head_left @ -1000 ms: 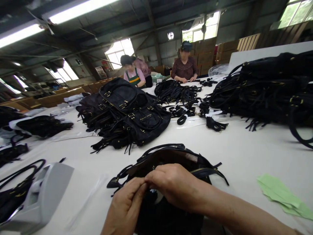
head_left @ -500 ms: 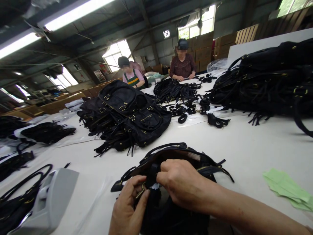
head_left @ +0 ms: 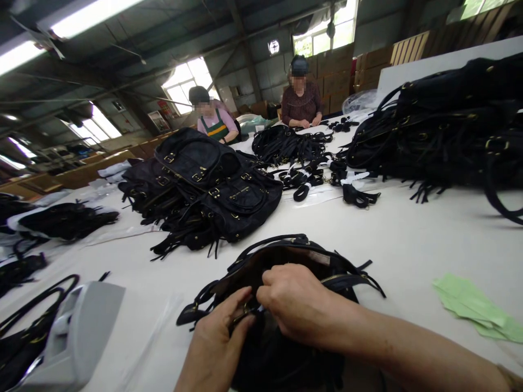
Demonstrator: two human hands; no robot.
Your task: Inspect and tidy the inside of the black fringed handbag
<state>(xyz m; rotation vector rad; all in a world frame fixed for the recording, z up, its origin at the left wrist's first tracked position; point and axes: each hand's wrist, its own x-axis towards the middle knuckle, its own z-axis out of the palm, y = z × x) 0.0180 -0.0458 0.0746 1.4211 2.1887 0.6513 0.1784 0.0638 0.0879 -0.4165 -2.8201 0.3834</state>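
A black handbag [head_left: 281, 354] with its zip top gaping stands on the table in front of me. Both of my hands are at its mouth. My left hand [head_left: 223, 332] is closed, thumb and fingers pinching a gold metal clasp [head_left: 246, 308] of a bundled black strap. My right hand [head_left: 292, 299] is curled closed on the same bundle, just inside the opening; a bit of white wrapping shows between the hands. Most of the strap is hidden by my fingers and the dark interior. The bag's brown lining and a pale label [head_left: 320, 257] show behind my right hand.
Black handbags [head_left: 220, 185] are piled ahead, with another stack [head_left: 441, 130] at right. Bundled straps [head_left: 355, 190] lie between. A grey plastic device [head_left: 90, 332] is at left, green sheets [head_left: 474, 305] at right. Two people [head_left: 302, 100] [head_left: 212, 117] work across the table.
My hands and the strap bundle have sunk slightly deeper into the bag's mouth, and the white wrapping shows less. The whole view has shifted a little.
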